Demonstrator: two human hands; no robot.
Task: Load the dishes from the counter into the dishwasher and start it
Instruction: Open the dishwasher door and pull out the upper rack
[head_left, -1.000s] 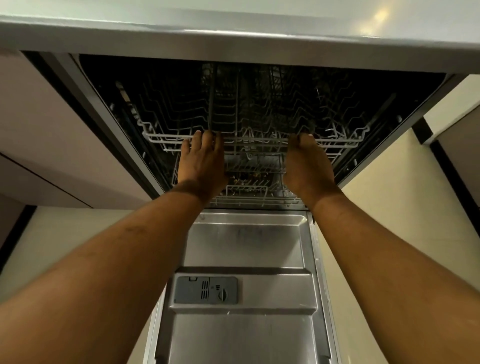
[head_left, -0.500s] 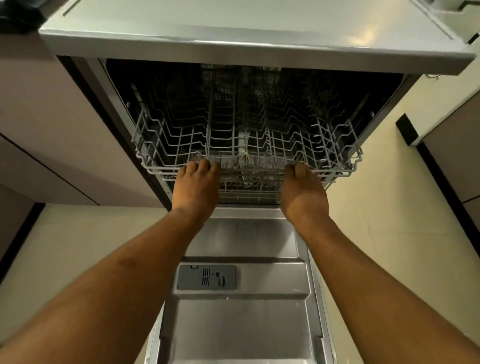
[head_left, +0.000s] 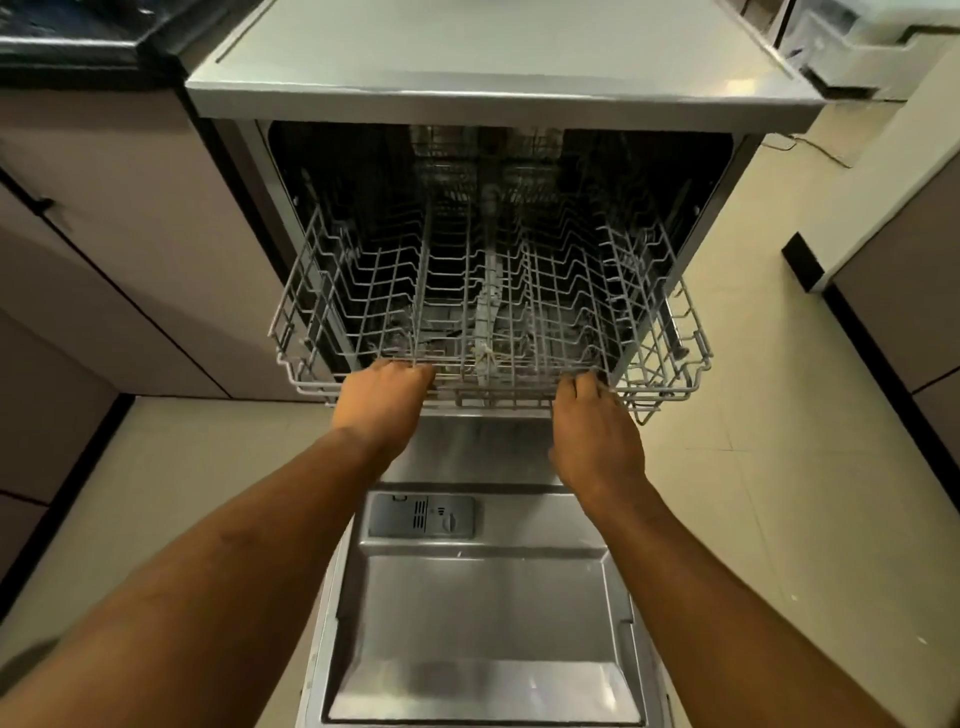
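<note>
The dishwasher (head_left: 498, 98) stands open with its steel door (head_left: 488, 623) folded down flat toward me. A grey wire rack (head_left: 363, 306) sticks halfway out of the dark tub and holds no dishes. My left hand (head_left: 384, 400) grips the rack's front rail left of centre, fingers curled over the wire. My right hand (head_left: 597, 431) grips the same rail right of centre. No dishes show anywhere in view.
A detergent dispenser (head_left: 421, 514) sits in the door's inner panel. Beige cabinets (head_left: 119, 234) flank the left side under a dark counter (head_left: 67, 47). A white appliance (head_left: 872, 41) stands at the back right. Cream floor tiles (head_left: 753, 467) spread on both sides.
Both hands have drawn the rack toward me, out of the tub. My view has pulled back and risen, so the dishwasher's top and the floor now show.
</note>
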